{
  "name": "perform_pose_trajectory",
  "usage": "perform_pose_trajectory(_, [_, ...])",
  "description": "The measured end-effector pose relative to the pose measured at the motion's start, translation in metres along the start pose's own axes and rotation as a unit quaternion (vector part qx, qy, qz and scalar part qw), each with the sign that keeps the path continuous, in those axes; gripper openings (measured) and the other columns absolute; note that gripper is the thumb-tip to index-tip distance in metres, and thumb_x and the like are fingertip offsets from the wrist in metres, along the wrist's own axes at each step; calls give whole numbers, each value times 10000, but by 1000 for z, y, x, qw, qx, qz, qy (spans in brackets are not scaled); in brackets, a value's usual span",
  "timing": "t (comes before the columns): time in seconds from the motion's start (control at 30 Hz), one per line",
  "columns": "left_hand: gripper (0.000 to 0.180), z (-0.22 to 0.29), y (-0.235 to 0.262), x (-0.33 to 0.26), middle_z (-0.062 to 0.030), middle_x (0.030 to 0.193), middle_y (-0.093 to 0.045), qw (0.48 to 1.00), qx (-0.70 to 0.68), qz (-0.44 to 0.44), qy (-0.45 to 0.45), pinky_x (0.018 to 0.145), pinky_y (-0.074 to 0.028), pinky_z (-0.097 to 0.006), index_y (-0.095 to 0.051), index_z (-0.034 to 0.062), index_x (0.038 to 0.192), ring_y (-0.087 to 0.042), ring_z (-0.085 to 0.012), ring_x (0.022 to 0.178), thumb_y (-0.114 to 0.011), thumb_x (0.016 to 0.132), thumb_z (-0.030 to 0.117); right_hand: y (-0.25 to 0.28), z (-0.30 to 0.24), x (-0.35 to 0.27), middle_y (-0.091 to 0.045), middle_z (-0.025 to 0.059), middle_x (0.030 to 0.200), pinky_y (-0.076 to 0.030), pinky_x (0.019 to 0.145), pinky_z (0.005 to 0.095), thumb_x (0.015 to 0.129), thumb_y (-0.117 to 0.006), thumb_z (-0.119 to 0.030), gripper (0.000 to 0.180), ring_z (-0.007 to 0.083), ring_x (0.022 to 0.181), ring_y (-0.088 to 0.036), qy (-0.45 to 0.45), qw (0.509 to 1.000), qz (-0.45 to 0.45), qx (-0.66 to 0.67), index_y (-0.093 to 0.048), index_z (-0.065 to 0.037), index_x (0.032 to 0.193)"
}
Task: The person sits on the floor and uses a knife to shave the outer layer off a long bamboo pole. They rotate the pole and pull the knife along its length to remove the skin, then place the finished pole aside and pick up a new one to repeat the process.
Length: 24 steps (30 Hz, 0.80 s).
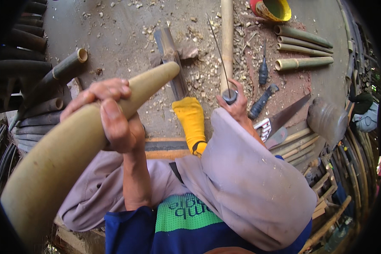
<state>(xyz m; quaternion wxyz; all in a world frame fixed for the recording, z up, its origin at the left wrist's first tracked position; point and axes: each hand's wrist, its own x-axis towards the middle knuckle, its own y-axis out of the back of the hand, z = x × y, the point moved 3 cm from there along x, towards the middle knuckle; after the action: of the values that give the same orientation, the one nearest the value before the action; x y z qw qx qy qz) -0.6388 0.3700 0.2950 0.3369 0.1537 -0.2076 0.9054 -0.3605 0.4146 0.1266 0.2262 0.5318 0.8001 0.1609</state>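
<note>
My left hand (108, 110) is wrapped round a thick, tan bamboo pole (59, 156). The pole slants from the lower left up to a rounded tip near the middle of the view. In my right hand (238, 103), beside my raised knee, is a long thin-bladed tool (218, 46) with a dark handle, its blade pointing away from me. The blade is seen nearly edge-on, so its exact kind is unclear. Below the pole's tip, a foot in a yellow sock (191, 122) rests against a dark split length of bamboo (169, 46).
A handsaw (288, 112), a screwdriver-like tool (263, 70) and a dark-wrapped tool (262, 101) lie at right. Cut bamboo tubes (305, 63) lie beyond them, near a red-and-yellow container (275, 9). A long pole (227, 38) crosses the chip-strewn floor. Dark bamboo (29, 80) is stacked left.
</note>
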Motion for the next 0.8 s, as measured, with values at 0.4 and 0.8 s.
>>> perform_pose_trajectory(0.4, [305, 3, 6, 5, -77, 801, -529, 999, 27, -39, -1, 715, -457, -387, -453, 67, 1092, -540, -190, 711, -493, 800, 148, 92, 7, 25, -508, 137, 684, -444, 554, 420, 809, -620, -76, 117, 332, 631, -551, 124, 921, -219, -297, -513, -37, 836])
perform_pose_trajectory(0.8, [315, 4, 7, 8, -78, 807, -517, 996, 43, -75, -4, 692, -459, -385, -437, 65, 1092, -542, -193, 705, -496, 804, 177, 44, -38, 97, -546, 79, 799, -495, 553, 382, 771, -650, -199, 182, 273, 702, -595, 274, 811, -333, -396, -546, -104, 887])
